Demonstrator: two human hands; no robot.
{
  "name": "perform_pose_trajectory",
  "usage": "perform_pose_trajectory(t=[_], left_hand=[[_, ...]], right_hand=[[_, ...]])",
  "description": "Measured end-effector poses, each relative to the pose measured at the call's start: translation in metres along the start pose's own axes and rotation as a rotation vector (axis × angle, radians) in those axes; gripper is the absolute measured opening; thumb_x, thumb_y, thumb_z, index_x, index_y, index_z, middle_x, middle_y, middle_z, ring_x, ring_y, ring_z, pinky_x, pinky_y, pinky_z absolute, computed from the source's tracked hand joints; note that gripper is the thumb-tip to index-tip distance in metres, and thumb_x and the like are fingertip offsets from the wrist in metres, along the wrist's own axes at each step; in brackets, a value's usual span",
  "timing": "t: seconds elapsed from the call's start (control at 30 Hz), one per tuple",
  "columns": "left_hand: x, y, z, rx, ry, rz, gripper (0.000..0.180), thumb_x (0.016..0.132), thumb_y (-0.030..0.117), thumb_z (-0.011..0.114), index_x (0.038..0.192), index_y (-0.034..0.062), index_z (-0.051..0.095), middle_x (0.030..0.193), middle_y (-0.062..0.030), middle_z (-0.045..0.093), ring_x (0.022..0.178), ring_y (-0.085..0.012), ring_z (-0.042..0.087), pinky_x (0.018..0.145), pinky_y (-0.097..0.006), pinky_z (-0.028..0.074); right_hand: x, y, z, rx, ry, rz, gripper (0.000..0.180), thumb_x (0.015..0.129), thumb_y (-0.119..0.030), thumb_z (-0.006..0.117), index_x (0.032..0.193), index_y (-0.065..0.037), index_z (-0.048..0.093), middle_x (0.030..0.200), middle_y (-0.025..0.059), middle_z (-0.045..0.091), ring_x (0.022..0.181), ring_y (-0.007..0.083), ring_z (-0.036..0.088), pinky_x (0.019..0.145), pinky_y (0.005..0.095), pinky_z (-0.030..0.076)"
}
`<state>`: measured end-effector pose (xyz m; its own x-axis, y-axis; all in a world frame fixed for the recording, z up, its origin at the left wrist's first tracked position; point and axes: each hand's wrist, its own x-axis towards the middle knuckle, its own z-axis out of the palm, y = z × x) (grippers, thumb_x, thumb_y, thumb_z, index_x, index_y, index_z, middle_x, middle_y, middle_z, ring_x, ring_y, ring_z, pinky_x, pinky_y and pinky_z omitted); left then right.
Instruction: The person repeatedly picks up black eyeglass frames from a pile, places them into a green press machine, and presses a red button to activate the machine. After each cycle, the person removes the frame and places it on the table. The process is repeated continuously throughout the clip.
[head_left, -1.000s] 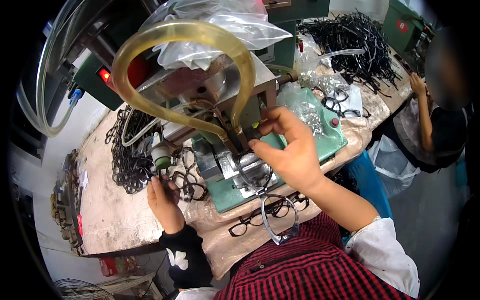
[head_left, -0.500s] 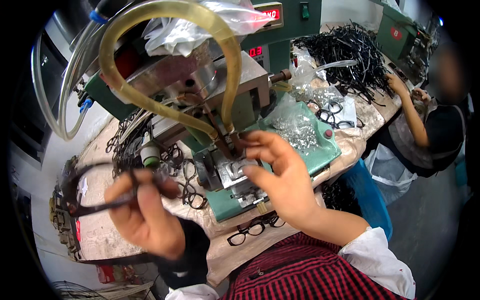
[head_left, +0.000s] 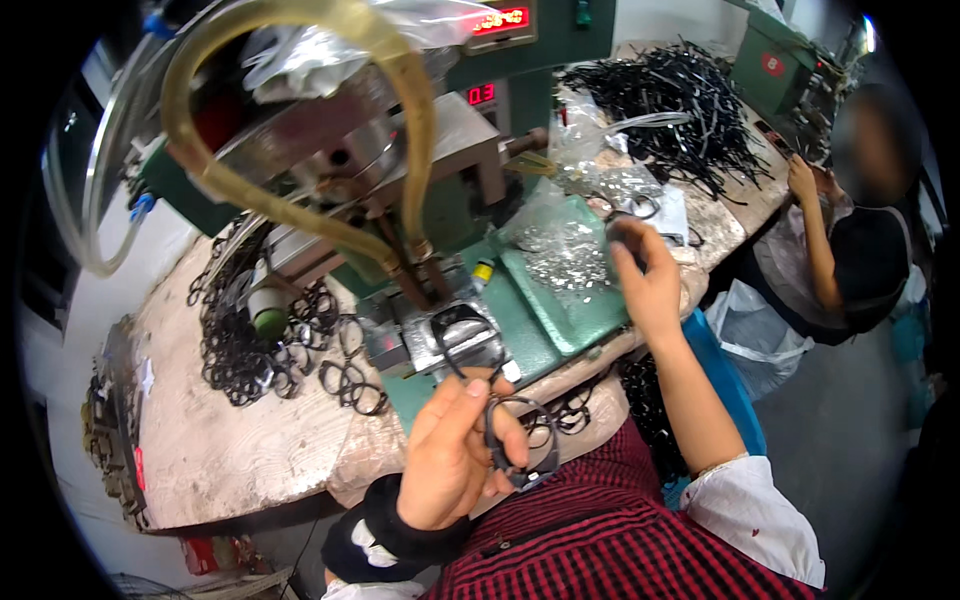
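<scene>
My left hand (head_left: 452, 450) is closed on a black eyeglass frame (head_left: 553, 455), gripping it near the middle. One rim of the frame reaches over the metal fixture (head_left: 487, 352) of the machine; the other hangs below my fingers. Whether the frame touches the fixture I cannot tell. Over the right edge of the green tray (head_left: 577, 335), my right hand (head_left: 650, 280) has its fingers bent and apart from the thumb, with nothing visible in them. Many tiny shiny metal pieces (head_left: 575, 262) lie in that tray.
A yellowish hose (head_left: 422, 130) loops above the fixture. Black eyeglass frames (head_left: 235, 340) pile up on the left of the table, and black strips (head_left: 690, 110) heap at the back right. A blue bin (head_left: 735, 395) stands below, near a seated person (head_left: 870, 250).
My left hand has brought the eyeglass frame rightward from the left side to the fixture. My right hand has left the fixture and moved right to the tray. The view has shifted slightly.
</scene>
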<state>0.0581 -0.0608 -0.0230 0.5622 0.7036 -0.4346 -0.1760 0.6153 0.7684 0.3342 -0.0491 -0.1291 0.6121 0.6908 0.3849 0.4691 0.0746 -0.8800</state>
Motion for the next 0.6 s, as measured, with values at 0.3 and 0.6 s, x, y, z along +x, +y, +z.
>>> perform_pose_trajectory(t=[0.3,0.6], left_hand=[[0.005,-0.016,-0.034,-0.030,-0.176,0.053,0.029,0.107,0.029,0.042,0.116,0.0037,0.051,0.073,-0.0163,0.064,0.047,-0.0183,0.056,0.041,-0.024,0.040],[-0.040,0.005,-0.111,0.181,0.542,0.839,0.017,0.103,0.019,0.052,0.107,0.0030,0.056,0.081,-0.0064,0.060,0.066,-0.0151,0.057,0.057,-0.025,0.043]], right_hand=[[-0.030,-0.016,-0.016,-0.535,-0.188,-0.227,0.015,0.074,-0.007,0.074,0.089,-0.006,0.072,0.094,0.0125,0.066,0.097,0.0352,0.060,0.088,0.0446,0.047],[-0.034,-0.017,0.008,-0.622,-0.133,-0.306,0.009,0.075,-0.008,0.073,0.082,-0.004,0.069,0.090,0.0132,0.065,0.095,0.0347,0.060,0.087,0.0451,0.047]])
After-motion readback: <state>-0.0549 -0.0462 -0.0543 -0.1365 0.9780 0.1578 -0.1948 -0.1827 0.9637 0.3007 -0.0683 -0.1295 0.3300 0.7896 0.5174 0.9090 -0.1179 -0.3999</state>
